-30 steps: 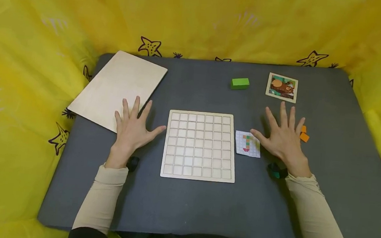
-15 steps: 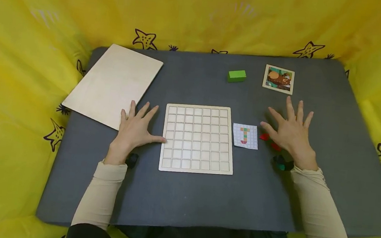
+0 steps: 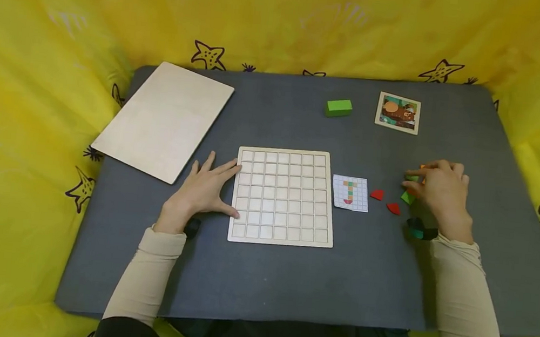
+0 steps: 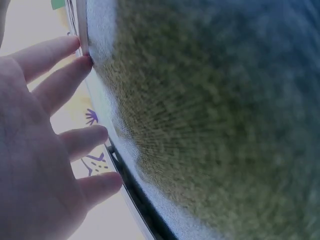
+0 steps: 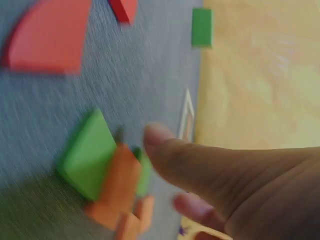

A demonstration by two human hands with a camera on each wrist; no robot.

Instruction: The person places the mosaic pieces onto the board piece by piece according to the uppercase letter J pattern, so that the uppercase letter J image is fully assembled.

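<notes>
On the grey table (image 3: 264, 282) the pale grid board (image 3: 284, 197) sits with the left hand (image 3: 201, 193), fingers spread, touching its left edge. The right hand (image 3: 443, 193) has moved outward and bends over the green pieces (image 3: 408, 197) and orange pieces (image 5: 117, 182); whether it pinches one, I can't tell. That suggests picking among them; earlier it was splayed, hiding the green ones

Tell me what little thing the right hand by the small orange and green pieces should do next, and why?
Maybe pinch one small flat orange piece: the right hand is right by it and doesn't seem to hold anything yet, and the white paper card shows orange squares. The left hand touches the pale wooden grid board, so it could steady that.
</notes>
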